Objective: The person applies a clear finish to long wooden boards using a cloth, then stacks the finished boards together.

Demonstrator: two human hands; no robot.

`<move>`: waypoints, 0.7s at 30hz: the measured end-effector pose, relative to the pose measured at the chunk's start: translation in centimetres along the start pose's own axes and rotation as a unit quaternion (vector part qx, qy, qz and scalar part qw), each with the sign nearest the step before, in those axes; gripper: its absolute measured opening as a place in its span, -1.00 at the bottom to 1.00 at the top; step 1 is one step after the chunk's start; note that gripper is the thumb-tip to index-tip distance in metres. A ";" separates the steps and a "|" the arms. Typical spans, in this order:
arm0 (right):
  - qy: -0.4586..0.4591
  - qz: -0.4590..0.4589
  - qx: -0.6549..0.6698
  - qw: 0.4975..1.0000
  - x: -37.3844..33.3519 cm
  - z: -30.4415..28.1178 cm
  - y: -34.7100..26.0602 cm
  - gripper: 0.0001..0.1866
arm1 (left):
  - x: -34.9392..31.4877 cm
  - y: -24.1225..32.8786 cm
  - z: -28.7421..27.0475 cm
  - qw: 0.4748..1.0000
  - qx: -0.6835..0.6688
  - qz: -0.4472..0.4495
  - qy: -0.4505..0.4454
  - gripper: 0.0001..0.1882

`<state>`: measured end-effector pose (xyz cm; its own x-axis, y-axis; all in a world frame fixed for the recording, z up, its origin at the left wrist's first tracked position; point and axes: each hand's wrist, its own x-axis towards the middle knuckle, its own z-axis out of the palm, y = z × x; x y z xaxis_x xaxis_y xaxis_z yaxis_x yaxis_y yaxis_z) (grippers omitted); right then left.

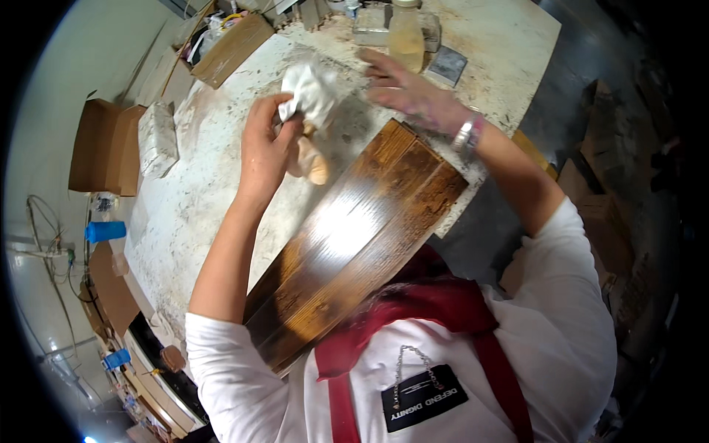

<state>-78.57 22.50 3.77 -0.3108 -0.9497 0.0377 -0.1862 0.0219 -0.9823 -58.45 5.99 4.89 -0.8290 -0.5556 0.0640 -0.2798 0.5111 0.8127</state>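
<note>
My left hand (267, 144) pinches a crumpled white cloth (309, 87) above the worktable. Just below the cloth, beside my fingers, is a peach-coloured soft piece (312, 164); whether it is held too, I cannot tell. My right hand (413, 96), stained pinkish and slightly blurred, reaches in with its fingers stretched out and nothing in them. It is nearest a clear bottle of yellowish liquid (406, 40) and a small grey block (446, 66). A glossy brown wooden board (373, 214) of joined planks lies slantwise between my arms, its near end partly behind my left sleeve.
The stained white worktable (199, 214) spreads under everything. At its left stand an open cardboard box (111, 148) and a white wrapped block (157, 139). A blue cup (105, 231) sits by the left edge. Another carton (235, 50) holds odds and ends at the back.
</note>
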 end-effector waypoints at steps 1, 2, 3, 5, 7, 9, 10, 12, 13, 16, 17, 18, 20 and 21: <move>-0.027 -0.036 0.029 0.999 0.7 0.7 -1.5 0.04 | 0.4 3.9 0.3 0.999 -0.041 0.007 -0.026 -0.52; -0.095 0.027 -0.013 0.995 1.7 0.8 -1.1 -0.12 | -0.7 7.3 1.3 0.994 -0.047 -0.003 -0.094 -0.42; -0.094 -0.069 0.037 0.992 1.6 1.1 -1.1 -0.25 | -2.1 8.1 2.3 0.995 0.015 0.075 -0.059 -0.28; -0.065 -0.160 0.039 0.984 0.9 1.0 -2.7 -0.45 | -4.0 7.4 2.1 0.983 0.102 0.153 0.003 -0.24; -0.009 -0.145 -0.057 0.988 -0.2 -0.5 -5.8 -0.55 | -6.4 5.9 1.9 0.974 0.174 0.144 -0.005 -0.27; -0.056 -0.237 -0.318 0.916 -0.7 -1.0 -6.2 -0.61 | -9.1 3.1 2.8 0.968 0.234 0.060 -0.072 -0.32; -0.081 -0.279 -0.440 0.850 -0.7 -1.0 -6.3 -0.63 | -9.6 3.0 2.8 0.972 0.131 -0.093 -0.171 -0.42; -0.229 -0.210 -0.474 0.824 -1.5 2.3 -4.3 -0.86 | -9.7 2.1 2.8 0.972 0.152 -0.081 -0.160 -0.48; -0.223 -0.271 -0.447 0.823 -1.4 1.9 -3.3 -0.89 | -9.7 2.3 2.8 0.972 0.139 -0.086 -0.167 -0.49; -0.195 -0.185 -0.475 0.838 0.0 -2.8 -2.4 -0.88 | -9.6 2.8 2.7 0.976 0.110 -0.092 -0.162 -0.50; -0.181 -0.126 -0.565 0.795 0.4 -5.6 -1.9 -0.90 | -9.5 2.9 2.9 0.979 0.105 -0.083 -0.152 -0.51; -0.168 -0.068 -0.645 0.743 0.5 -7.9 -1.3 -0.91 | -9.5 2.9 2.9 0.982 0.101 -0.081 -0.140 -0.51; -0.036 0.006 -0.595 0.803 -0.4 -10.9 -2.0 -0.80 | -9.7 2.3 2.8 0.984 0.134 0.052 -0.104 -0.52; 0.037 0.018 -0.500 0.865 -0.8 -12.8 -1.7 -0.71 | -9.7 2.2 2.7 0.978 0.150 0.119 -0.086 -0.53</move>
<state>-89.91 27.21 7.75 -0.3852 -0.9210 0.0578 -0.8764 0.3455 -0.3354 -52.33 14.27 4.45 -0.9495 -0.2931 0.1118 -0.1776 0.7961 0.5785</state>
